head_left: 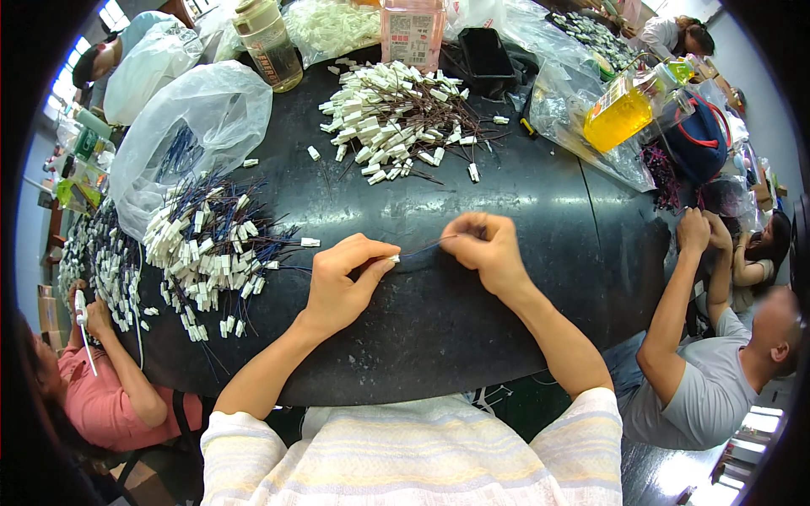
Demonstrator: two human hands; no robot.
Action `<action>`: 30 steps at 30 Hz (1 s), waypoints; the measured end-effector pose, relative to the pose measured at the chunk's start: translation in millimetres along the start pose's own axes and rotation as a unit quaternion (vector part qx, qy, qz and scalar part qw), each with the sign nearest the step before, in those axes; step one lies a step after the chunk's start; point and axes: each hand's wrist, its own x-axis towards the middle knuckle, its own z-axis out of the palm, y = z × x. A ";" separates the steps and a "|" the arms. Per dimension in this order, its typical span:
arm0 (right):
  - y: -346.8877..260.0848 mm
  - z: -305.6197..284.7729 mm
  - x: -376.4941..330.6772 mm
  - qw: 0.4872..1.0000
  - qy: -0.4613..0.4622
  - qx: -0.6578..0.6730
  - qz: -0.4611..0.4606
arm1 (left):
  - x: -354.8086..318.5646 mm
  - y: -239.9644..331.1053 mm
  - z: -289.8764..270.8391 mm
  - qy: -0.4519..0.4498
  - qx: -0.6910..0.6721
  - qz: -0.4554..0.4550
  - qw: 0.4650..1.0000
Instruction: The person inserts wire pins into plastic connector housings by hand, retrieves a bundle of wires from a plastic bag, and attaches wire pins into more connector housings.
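My left hand (342,277) pinches a small white plastic connector (393,258) between thumb and fingers. A thin blue wire (426,248) runs from it to my right hand (485,247), whose fingertips are closed on the wire's other end. Both hands hover just above the black table (506,219). To the left of my left hand lies a pile of white connectors with blue wires (211,253). Farther back sits a second pile of white connectors with dark brown wires (396,126).
Clear plastic bags (190,126) lie at the left and back. A bottle (268,42), a pink container (412,32), a black case (488,52) and a yellow-liquid bottle (620,114) stand at the far edge. Other people sit at left (101,396) and right (709,371).
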 end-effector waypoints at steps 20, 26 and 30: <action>-17.4 6.7 -2.5 0.963 -0.264 -0.052 0.021 | -6.7 7.2 4.1 -0.053 -0.069 0.051 0.995; -22.4 5.4 -5.0 0.965 -0.253 -0.057 0.028 | -5.5 13.8 1.8 -0.025 -0.022 0.100 0.994; -10.4 -2.0 -1.8 0.951 -0.253 0.057 0.168 | -1.6 16.4 2.1 -0.003 0.038 0.211 0.977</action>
